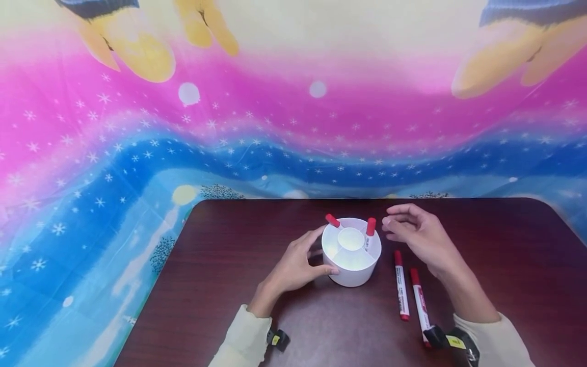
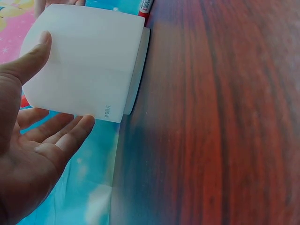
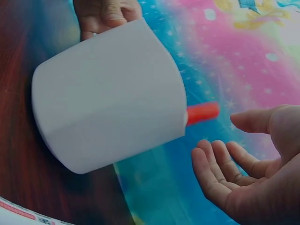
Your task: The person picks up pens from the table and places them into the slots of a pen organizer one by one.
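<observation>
A round white pen holder [image 1: 352,277] with divided compartments stands upright on the table. My left hand [image 1: 295,262] holds it from the left, thumb on the near side and fingers around the far left side. Two red-capped markers stand in separate outer compartments: one marker [image 1: 332,220] leans at the back left, another marker [image 1: 370,227] is at the right. Just right of the holder, my right hand [image 1: 424,234] is held apart from it with loosely bent fingers and nothing between them. In the right wrist view, the right hand [image 3: 253,173] is near the protruding red cap [image 3: 204,113].
Two more red-capped markers, a nearer one [image 1: 421,306] and one closer to the holder [image 1: 401,288], lie on the dark wooden table [image 1: 220,285] below my right hand. A colourful patterned cloth [image 1: 275,112] hangs behind the table's back edge.
</observation>
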Available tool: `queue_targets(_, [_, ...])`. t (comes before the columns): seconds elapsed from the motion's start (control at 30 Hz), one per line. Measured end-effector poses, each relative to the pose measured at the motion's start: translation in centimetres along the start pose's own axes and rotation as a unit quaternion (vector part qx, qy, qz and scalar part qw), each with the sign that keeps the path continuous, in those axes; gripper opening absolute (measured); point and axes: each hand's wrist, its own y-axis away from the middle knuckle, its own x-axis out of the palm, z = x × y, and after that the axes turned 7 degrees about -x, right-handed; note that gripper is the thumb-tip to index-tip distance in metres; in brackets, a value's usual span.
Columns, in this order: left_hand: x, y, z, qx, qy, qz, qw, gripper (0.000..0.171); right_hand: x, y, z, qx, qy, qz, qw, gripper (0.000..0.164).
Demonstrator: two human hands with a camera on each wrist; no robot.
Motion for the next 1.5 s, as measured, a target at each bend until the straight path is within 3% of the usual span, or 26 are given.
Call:
queue_targets(0.3, [0.0, 0.1, 0.1, -0.002, -0.011, 0.002, 0.9999, 0.104, -1.6, 1.2, -0.7, -0.017, 0.024, 0.008, 1.000, 0.046])
queue_targets(0.5, [-0.9, 0.0, 0.1, -0.011, -0.012, -0.018, 0.9997, 0.107, -3.2, 2.1, -1.5, -0.032, 0.014, 0.001, 0.999, 0.031])
queue_targets(0.8, [-0.5, -0.1, 0.0, -0.002, -0.026, -0.003, 0.9997, 0.099, -4.4, 3.3, -2.7, -0.017, 0.047, 0.003, 0.999, 0.036])
queue_targets(1.0, [-0.5, -0.1, 0.0, -0.006, -0.020, 0.001, 0.9998, 0.098, -5.0, 4.0, -3.4, -0.011, 0.051, 0.001, 0.999, 0.029])
queue_targets(1.33, [-0.7, 0.0, 0.0, -0.002, 0.006, 0.012, 0.9999, 0.103, -5.4, 5.3, -4.2, 0.027, 0.084, 0.018, 0.996, 0.048])
queue_targets(1.5, [-0.5, 0.0, 0.0, -0.009, 0.002, 0.009, 0.9999, 0.102, -5.4, 6.1, -4.8, 0.037, 0.082, 0.020, 0.996, 0.050])
